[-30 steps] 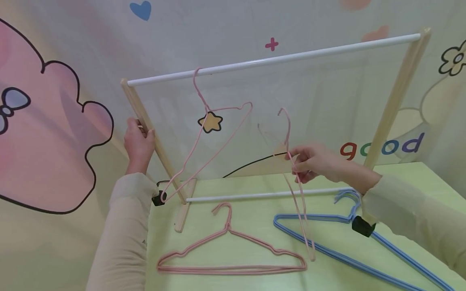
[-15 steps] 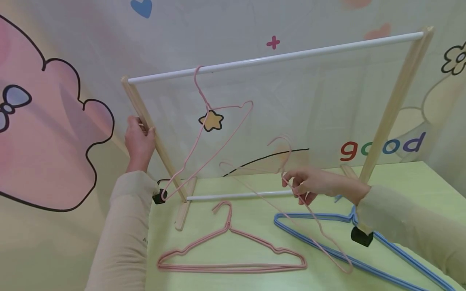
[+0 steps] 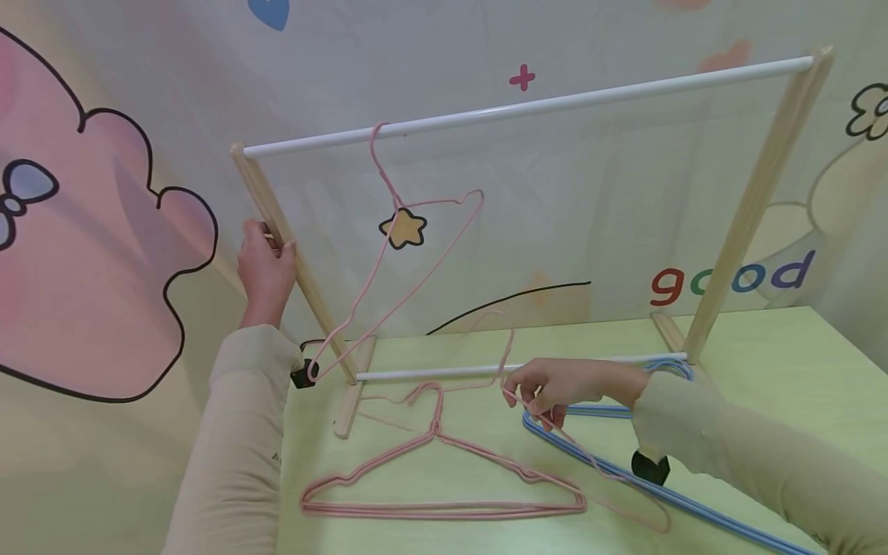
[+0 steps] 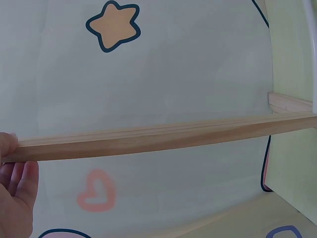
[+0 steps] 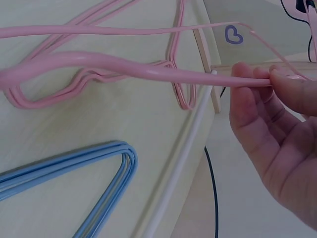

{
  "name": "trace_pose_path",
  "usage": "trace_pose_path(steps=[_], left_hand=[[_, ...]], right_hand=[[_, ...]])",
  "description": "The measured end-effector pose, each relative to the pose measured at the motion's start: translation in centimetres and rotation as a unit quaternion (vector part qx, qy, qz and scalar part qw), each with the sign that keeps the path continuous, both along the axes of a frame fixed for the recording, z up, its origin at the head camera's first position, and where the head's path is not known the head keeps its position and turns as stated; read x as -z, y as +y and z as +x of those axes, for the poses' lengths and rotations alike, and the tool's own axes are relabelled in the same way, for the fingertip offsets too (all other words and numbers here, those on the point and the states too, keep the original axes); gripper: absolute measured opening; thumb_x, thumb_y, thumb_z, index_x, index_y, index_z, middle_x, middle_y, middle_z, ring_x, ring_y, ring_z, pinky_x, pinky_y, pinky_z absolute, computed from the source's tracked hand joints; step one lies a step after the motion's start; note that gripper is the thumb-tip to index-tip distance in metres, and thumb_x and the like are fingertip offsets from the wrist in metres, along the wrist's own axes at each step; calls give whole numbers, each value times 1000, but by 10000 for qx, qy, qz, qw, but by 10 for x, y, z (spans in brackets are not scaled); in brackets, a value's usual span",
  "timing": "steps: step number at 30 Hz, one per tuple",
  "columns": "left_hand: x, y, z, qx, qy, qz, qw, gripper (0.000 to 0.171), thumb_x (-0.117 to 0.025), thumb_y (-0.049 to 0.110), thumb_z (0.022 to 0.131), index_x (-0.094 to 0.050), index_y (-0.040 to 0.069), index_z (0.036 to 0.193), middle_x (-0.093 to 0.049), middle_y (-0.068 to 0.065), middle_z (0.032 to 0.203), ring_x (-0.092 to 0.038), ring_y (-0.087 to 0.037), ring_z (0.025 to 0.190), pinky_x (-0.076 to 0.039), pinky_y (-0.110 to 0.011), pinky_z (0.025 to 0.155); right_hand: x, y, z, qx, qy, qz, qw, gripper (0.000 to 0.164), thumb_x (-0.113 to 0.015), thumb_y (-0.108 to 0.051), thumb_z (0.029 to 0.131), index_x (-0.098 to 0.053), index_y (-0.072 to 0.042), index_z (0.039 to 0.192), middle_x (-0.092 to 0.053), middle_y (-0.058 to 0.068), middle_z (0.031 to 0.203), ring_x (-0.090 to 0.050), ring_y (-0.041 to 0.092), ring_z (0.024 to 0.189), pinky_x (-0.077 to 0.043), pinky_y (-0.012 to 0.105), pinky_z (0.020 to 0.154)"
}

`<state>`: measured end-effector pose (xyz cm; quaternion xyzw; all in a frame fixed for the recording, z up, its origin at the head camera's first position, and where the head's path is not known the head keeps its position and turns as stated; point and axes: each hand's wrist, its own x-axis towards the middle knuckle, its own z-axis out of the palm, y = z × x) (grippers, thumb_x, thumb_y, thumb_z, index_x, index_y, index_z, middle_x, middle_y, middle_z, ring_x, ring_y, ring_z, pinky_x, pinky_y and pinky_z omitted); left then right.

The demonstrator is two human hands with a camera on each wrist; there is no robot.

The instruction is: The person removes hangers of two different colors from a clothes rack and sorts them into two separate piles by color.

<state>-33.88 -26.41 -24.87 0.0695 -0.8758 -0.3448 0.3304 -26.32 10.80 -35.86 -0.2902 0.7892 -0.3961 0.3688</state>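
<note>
In the head view my left hand (image 3: 267, 266) grips the left wooden post (image 3: 317, 310) of a clothes rack; the left wrist view has thumb and fingers (image 4: 27, 181) on either side of it. My right hand (image 3: 555, 385) pinches a pink wire hanger (image 5: 148, 73) just below its hook. That hanger is tilted, held over a stack of pink hangers (image 3: 444, 508) on the table. On the rack's white top bar (image 3: 527, 110) hangs one pink hanger (image 3: 377, 266) near the left end. Beneath my right forearm lie several blue hangers (image 5: 130, 158), partly hidden.
The right wooden post (image 3: 759, 204) stands on the pale green table (image 3: 784, 370). A lower white rod (image 3: 423, 375) joins the posts near the tabletop. Behind is a printed backdrop with a star (image 3: 403, 229). Each sleeve has a small black wrist camera.
My right hand has moved down and left with the pink hanger, turning it from nearly edge-on to tilted over the pink stack. My left hand stays on the post.
</note>
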Motion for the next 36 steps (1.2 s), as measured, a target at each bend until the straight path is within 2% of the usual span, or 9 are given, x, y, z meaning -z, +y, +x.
trace_pose_path(steps=[5, 14, 18, 21, 29, 36], left_hand=[[-1, 0, 0, -5, -36, 8, 10000, 34, -51, 14, 87, -37, 1, 115, -53, -18, 106, -54, -29, 95, -44, -42, 82], [0, 0, 0, -1, -1, 19, 10000, 34, -52, 14, 87, -38, 1, 115, -53, -19, 105, -55, -29, 95, -44, -42, 82], [0, 0, -1, -18, -2, 38, 10000, 34, -52, 14, 87, -38, 1, 114, -53, -18, 106, -55, -28, 95, -45, -41, 81], [0, -1, -2, -36, -17, 54, 10000, 33, -52, 14, 87, -38, 2, 114, -53, -18, 105, -55, -28, 94, -45, -41, 81], [-1, -1, -2, -46, 53, 53, 10000, 33, -53, 13, 86, -38, 1, 114, -54, -19, 105, -55, -29, 94, -44, -40, 82], [0, 0, -1, -24, -18, 134, 9999, 33, -53, 13, 86, -39, 2, 114, -54, -18, 105, -56, -27, 94, -46, -40, 80]], right_hand=[[7, -20, 3, -366, -161, 39, 9992, 25, -40, 8, 84, -52, -12, 91, -45, 2, 65, -53, 18, 52, -46, 26, 47], [13, -51, 3, -897, -25, 54, 9960, 27, -39, 10, 84, -51, -13, 88, -44, 3, 64, -53, 17, 51, -44, 23, 45], [17, -66, 0, -1121, 38, 182, 9935, 17, -40, 11, 84, -47, -3, 90, -44, 2, 66, -51, 16, 49, -46, 24, 46], [22, -76, -2, -1252, 163, 218, 9918, 10, -43, 10, 84, -45, 1, 87, -42, 0, 67, -49, 13, 51, -47, 24, 48], [34, -93, -7, -1361, -112, 153, 9905, 26, -38, 10, 86, -50, -13, 85, -47, 2, 62, -53, 19, 50, -43, 22, 44], [45, -100, -12, -1198, -183, 240, 9923, 30, -37, 12, 84, -50, -15, 81, -46, 1, 60, -51, 17, 48, -39, 22, 41]])
